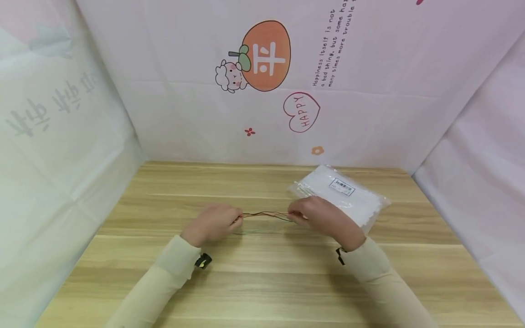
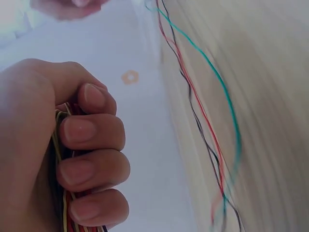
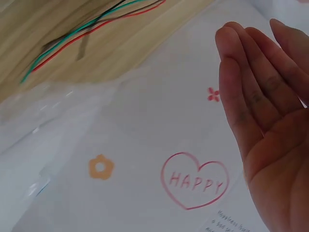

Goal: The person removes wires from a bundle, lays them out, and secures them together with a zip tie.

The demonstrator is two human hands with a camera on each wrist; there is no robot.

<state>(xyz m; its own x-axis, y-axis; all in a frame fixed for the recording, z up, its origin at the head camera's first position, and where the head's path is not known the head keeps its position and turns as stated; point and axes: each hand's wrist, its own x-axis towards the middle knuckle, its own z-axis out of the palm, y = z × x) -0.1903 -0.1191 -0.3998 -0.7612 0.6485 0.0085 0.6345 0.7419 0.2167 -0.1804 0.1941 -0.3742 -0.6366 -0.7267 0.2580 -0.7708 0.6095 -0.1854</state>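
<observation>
Loose wires: thin, flexible strands in red, black and teal-green [image 2: 205,113], strung between the two hands at the centre of the head frame, above the wooden surface; the teal-green strand [image 2: 234,121] bows away from the others in the left-wrist frame.
Left hand: the person's left hand [image 1: 215,221], left of centre in the head frame, has its fingers curled tightly round a bundle of multicoloured wires [image 2: 70,223], with red, yellow and dark strands showing below the fingers.
Right hand: the person's right hand [image 1: 321,216], right of centre, overlaps the far end of the strands in the head frame; the right-wrist frame shows its fingers nearly straight and its palm bare, with wire ends apart from it at upper left.
Packet: a clear plastic bag with white contents [image 1: 357,200] and a barcode label [image 1: 342,187], just behind the right hand, right of centre.
Sleeves: pale cream cuffs [image 1: 174,262] at lower left and lower right.
Surface: light-brown, wood-grained surface [image 1: 262,287] across the lower half.
Backdrop: white printed cloth [image 1: 184,118] above, bearing an orange fruit motif [image 1: 267,79] and a red heart outline reading "HAPPY" [image 1: 302,112].
</observation>
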